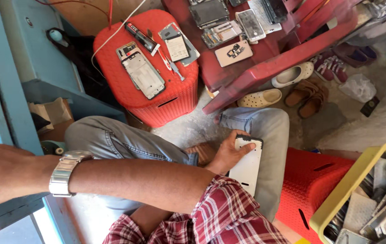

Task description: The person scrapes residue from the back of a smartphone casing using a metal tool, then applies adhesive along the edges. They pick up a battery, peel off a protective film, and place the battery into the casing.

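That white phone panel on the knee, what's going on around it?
A seated person presses a white phone panel against their jeans-clad knee with the right hand. The left hand is out of view; only that forearm with a metal wristwatch shows. A red stool ahead carries a phone frame and small parts. A yellow bin of phone parts sits at the right.

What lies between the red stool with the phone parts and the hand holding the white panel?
In the head view, bare concrete floor and the person's jeans-clad knee separate the red stool from the right hand gripping the white panel.
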